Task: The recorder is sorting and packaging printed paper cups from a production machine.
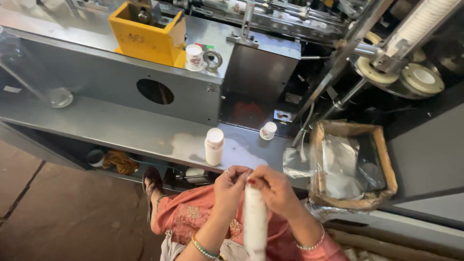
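Left hand [231,186] and right hand [275,188], fingers curled shut around the top of a white stack of paper cups [254,220], near a shorter cup stack [214,146] on the steel ledge [121,128].

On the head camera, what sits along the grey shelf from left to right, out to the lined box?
Clear round lid → tall stack of white cups → small single cup → cardboard box lined with plastic.
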